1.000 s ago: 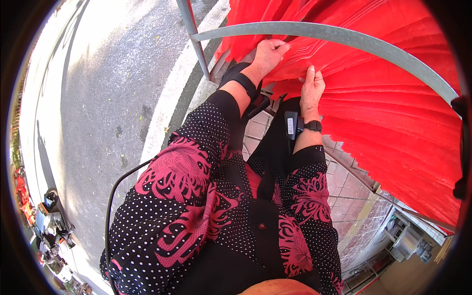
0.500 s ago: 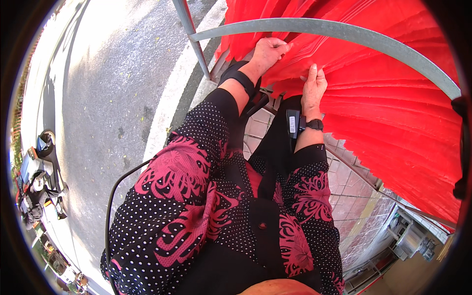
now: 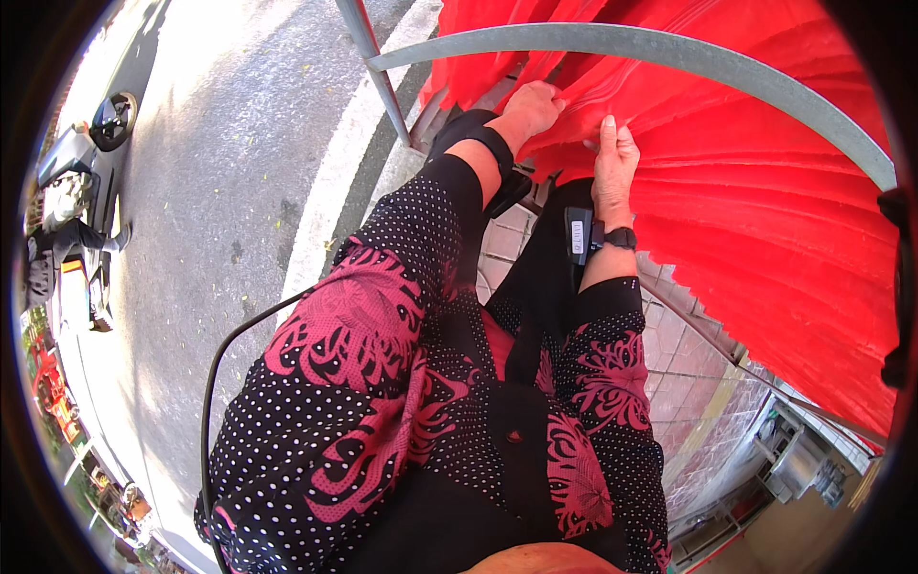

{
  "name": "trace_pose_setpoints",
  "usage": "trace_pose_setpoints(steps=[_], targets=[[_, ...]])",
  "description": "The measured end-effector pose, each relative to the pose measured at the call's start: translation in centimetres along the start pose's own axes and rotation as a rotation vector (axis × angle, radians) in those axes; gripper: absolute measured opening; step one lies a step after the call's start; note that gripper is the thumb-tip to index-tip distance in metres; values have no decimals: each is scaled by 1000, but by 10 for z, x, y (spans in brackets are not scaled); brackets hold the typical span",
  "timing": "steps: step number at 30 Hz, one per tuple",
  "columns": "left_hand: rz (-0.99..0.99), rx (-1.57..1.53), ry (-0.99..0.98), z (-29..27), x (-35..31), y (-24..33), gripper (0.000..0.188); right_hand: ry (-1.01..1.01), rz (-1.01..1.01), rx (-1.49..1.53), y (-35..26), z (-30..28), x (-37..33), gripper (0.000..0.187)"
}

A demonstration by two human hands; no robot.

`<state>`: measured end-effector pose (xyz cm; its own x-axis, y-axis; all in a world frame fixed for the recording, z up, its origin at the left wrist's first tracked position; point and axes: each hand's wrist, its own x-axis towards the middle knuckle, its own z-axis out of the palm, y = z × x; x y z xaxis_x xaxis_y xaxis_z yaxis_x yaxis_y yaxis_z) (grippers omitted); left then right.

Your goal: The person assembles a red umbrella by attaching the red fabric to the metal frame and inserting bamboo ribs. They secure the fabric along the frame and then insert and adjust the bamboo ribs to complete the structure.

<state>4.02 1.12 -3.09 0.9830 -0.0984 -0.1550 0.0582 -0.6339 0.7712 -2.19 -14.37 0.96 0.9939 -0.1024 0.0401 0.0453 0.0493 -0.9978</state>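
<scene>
Head view: left hand (image 3: 537, 107) pinches red cloth (image 3: 755, 220) at its near edge; right hand (image 3: 617, 165) seems to pinch too. Working the cloth seems underway; next needs steady holding.

We logged a black outfit (image 3: 287, 426) with white polka dots (image 3: 253, 459) and pink floral print (image 3: 349, 320), black wristbands (image 3: 622, 237), white-labelled black box (image 3: 579, 253) by the right one, black cable (image 3: 225, 352).

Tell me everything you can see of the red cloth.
The red cloth looks thin and slightly glossy, gathered into many long folds with a jagged near edge. It spreads across the upper right, partly behind a curved grey bar. The left hand pinches it; the right hand is against it.
</scene>
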Motion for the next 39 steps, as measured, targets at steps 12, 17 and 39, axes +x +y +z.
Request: trace_pose_setpoints(steps=[12, 17, 39], targets=[[-23, -243, 103, -6, 11, -17, 24, 147, -38, 149, 3, -11, 2, 19], [-16, -225, 92, -11, 7, -11, 24, 172, -32, 131, 4, -11, 2, 20], [29, -763, 405, -38, 16, -4, 31, 178, -26, 14, 3, -8, 2, 30]])
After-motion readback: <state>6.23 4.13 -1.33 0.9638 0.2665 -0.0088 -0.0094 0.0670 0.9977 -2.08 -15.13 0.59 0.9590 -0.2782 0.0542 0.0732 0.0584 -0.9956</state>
